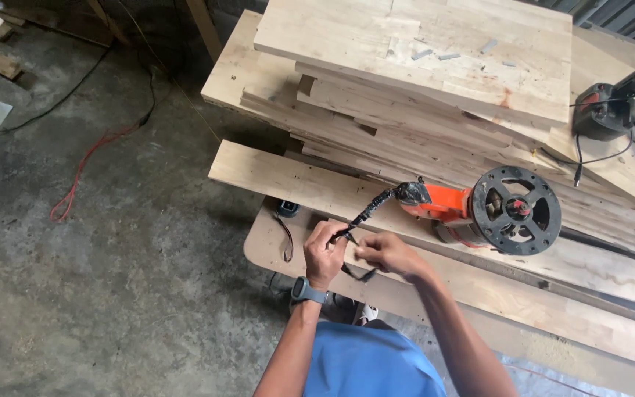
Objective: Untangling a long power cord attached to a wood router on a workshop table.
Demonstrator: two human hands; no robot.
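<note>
I saw the left hand (324, 250) clamped on the black cord (367, 213), which ran up and right to the orange router (479, 209) on the planks (317, 187) (right hand (384, 254) pinching tape (361, 273) just beside it).

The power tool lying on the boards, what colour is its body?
Orange body, black round base; head view.

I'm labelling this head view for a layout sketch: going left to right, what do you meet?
Red cable on the concrete floor → left hand wearing a grey wristwatch → right hand pinching the black power cord → orange router lying on its side with a round black base → red-and-black power tool on the boards.
</note>
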